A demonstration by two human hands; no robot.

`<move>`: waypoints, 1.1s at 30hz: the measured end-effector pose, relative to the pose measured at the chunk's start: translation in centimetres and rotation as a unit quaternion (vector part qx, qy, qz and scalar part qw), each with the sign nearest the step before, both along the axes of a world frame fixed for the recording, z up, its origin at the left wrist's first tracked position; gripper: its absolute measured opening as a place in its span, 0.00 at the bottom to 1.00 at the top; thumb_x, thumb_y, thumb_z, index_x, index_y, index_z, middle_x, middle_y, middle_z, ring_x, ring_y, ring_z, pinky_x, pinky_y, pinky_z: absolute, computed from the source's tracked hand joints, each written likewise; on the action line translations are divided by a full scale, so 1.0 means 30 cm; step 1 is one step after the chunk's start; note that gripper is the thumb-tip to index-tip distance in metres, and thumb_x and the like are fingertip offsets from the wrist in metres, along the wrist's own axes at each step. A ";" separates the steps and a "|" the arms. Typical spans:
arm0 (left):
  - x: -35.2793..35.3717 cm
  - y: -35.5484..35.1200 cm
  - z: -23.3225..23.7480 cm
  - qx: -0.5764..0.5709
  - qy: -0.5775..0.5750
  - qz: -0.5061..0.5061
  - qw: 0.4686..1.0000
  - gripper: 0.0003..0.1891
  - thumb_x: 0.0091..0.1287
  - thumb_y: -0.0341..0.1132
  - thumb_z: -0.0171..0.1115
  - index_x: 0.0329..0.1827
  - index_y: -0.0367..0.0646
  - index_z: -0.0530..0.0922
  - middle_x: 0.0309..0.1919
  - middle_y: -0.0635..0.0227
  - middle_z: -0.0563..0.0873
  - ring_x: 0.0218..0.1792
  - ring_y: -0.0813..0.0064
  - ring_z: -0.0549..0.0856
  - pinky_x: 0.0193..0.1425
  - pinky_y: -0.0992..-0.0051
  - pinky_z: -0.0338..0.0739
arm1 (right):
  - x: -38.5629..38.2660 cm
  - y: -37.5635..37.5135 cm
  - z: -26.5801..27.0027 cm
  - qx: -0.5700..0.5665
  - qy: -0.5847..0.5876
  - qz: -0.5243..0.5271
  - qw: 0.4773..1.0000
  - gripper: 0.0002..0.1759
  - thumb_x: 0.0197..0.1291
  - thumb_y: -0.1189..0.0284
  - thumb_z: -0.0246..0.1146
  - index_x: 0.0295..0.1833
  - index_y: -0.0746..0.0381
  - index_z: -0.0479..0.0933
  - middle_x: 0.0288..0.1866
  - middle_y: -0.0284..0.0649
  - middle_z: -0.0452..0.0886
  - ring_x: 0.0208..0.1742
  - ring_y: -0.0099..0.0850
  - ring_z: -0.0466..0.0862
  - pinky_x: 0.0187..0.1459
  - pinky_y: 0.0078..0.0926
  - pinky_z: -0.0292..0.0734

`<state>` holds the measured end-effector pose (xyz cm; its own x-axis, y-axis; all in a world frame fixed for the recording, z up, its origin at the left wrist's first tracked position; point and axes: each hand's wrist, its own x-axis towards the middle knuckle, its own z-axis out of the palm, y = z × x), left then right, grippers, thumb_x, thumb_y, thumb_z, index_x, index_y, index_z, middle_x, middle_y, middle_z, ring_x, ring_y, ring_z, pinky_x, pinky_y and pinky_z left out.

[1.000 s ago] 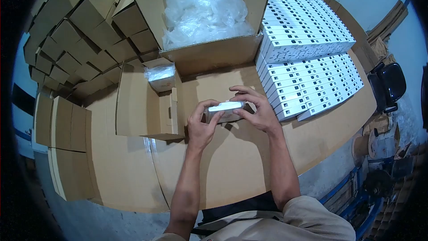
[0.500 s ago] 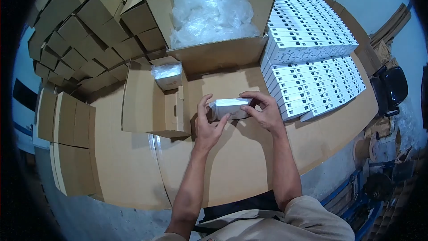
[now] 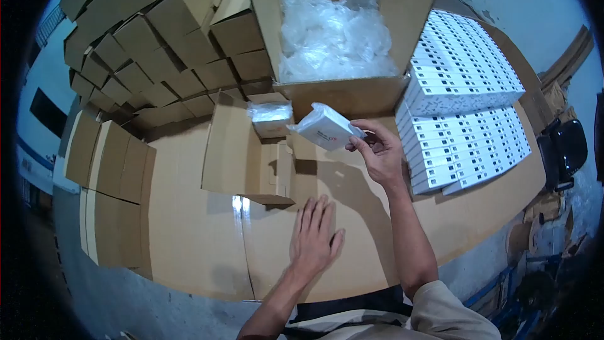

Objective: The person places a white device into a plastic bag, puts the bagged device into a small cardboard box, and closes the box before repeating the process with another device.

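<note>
My right hand (image 3: 377, 150) pinches the right end of a white box in a clear plastic bag (image 3: 327, 127), tilted above the cardboard surface. Palm down on that surface lies my left hand (image 3: 316, 236), its fingers spread and nothing in it. Just left of the held box stands an open brown carton (image 3: 234, 157), with another plastic-wrapped box (image 3: 272, 118) at its far end.
A big carton (image 3: 343, 96) full of clear plastic bags stands behind. White boxes (image 3: 465, 104) are stacked in rows at the right. Brown cartons (image 3: 151, 38) pile up at the back left, and more (image 3: 113, 195) stand at the left edge. A black chair (image 3: 563, 151) is far right.
My left hand has let go of the wrapped box and come down flat on the surface. My right hand has lifted and tilted the box. The whole view has shifted.
</note>
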<state>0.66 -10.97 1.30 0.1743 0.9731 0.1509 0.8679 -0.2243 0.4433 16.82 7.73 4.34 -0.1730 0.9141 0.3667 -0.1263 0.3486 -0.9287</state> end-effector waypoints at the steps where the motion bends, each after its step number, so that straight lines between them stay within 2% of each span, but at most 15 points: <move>1: -0.001 -0.023 0.000 -0.011 0.008 0.002 1.000 0.37 0.70 0.45 0.67 0.78 0.38 0.67 0.79 0.51 0.67 0.79 0.45 0.64 0.83 0.47 0.57 | -0.032 0.015 0.027 0.016 0.008 0.003 1.000 0.18 0.66 0.87 0.66 0.61 0.68 0.82 0.53 0.42 0.85 0.49 0.26 0.88 0.50 0.25 0.89; 5: -0.014 -0.083 0.007 -0.054 0.024 0.003 0.998 0.38 0.71 0.49 0.64 0.80 0.40 0.66 0.81 0.53 0.65 0.80 0.46 0.62 0.84 0.46 0.54 | -0.164 0.084 0.093 0.081 0.038 0.033 0.995 0.18 0.66 0.88 0.65 0.61 0.68 0.82 0.54 0.42 0.85 0.51 0.26 0.88 0.51 0.23 0.89; 14: -0.026 -0.084 0.005 -0.058 -0.002 0.002 0.998 0.37 0.72 0.49 0.64 0.81 0.42 0.66 0.82 0.55 0.64 0.81 0.47 0.60 0.84 0.46 0.54 | -0.309 0.161 0.112 0.168 -0.096 0.065 0.979 0.18 0.64 0.87 0.66 0.58 0.62 0.84 0.52 0.41 0.86 0.49 0.29 0.88 0.45 0.27 0.89; 18: -0.030 -0.082 0.011 -0.064 0.004 -0.002 0.998 0.37 0.73 0.50 0.63 0.81 0.43 0.66 0.81 0.55 0.64 0.81 0.47 0.60 0.84 0.46 0.54 | -0.307 0.177 0.119 0.214 -0.165 0.073 0.960 0.17 0.63 0.86 0.67 0.56 0.62 0.84 0.52 0.42 0.86 0.48 0.35 0.89 0.43 0.31 0.89; 24: -0.036 -0.078 0.010 -0.062 0.001 -0.004 0.998 0.37 0.73 0.51 0.62 0.81 0.42 0.67 0.81 0.55 0.65 0.80 0.47 0.62 0.83 0.46 0.55 | -0.333 0.180 0.137 0.275 -0.262 0.073 0.922 0.17 0.62 0.83 0.68 0.55 0.59 0.83 0.51 0.44 0.84 0.48 0.46 0.88 0.48 0.41 0.89; 27: -0.037 -0.077 0.015 -0.052 0.008 -0.004 0.999 0.36 0.72 0.50 0.63 0.79 0.42 0.68 0.80 0.55 0.67 0.79 0.48 0.64 0.82 0.47 0.58 | -0.351 0.174 0.127 0.296 -0.311 0.064 0.901 0.16 0.63 0.80 0.68 0.55 0.58 0.82 0.51 0.44 0.82 0.48 0.49 0.88 0.47 0.46 0.87; 30: -0.037 -0.076 0.026 -0.033 0.019 0.000 0.999 0.35 0.71 0.50 0.64 0.77 0.40 0.71 0.78 0.56 0.70 0.78 0.51 0.66 0.81 0.50 0.61 | -0.364 0.174 0.116 0.303 -0.355 0.041 0.883 0.16 0.63 0.80 0.69 0.56 0.57 0.83 0.49 0.42 0.82 0.47 0.45 0.87 0.46 0.42 0.87; 33: -0.037 -0.078 0.023 -0.042 0.008 -0.001 0.999 0.35 0.72 0.50 0.64 0.77 0.41 0.70 0.78 0.56 0.69 0.78 0.50 0.65 0.81 0.48 0.60 | -0.369 0.176 0.106 0.321 -0.392 0.043 0.861 0.16 0.64 0.78 0.69 0.57 0.56 0.82 0.48 0.43 0.82 0.46 0.46 0.87 0.46 0.44 0.85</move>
